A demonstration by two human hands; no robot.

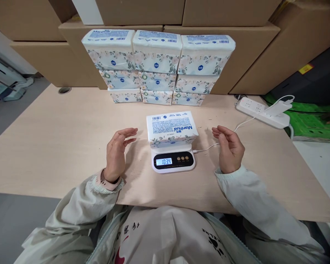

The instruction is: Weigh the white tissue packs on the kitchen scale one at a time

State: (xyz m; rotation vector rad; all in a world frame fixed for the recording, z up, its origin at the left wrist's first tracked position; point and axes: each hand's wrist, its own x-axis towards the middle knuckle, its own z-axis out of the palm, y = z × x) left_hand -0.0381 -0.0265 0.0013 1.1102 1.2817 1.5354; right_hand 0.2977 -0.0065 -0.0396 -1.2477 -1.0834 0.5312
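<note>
A pack of tissues with blue print and a flower border lies on a white digital kitchen scale. The lit display reads about 103.4. To the left of the pack, my left hand is raised over the table, fingers stretched out, holding nothing. On the other side my right hand is held in the same way, palm turned inward and fingers apart from the pack. Neither hand touches the pack or the scale.
Behind the scale, several tissue packs stand stacked in three columns. Cardboard boxes line the table's back edge. A power strip lies at the right, and a white cable runs to the scale. The wooden table has a round cable hole.
</note>
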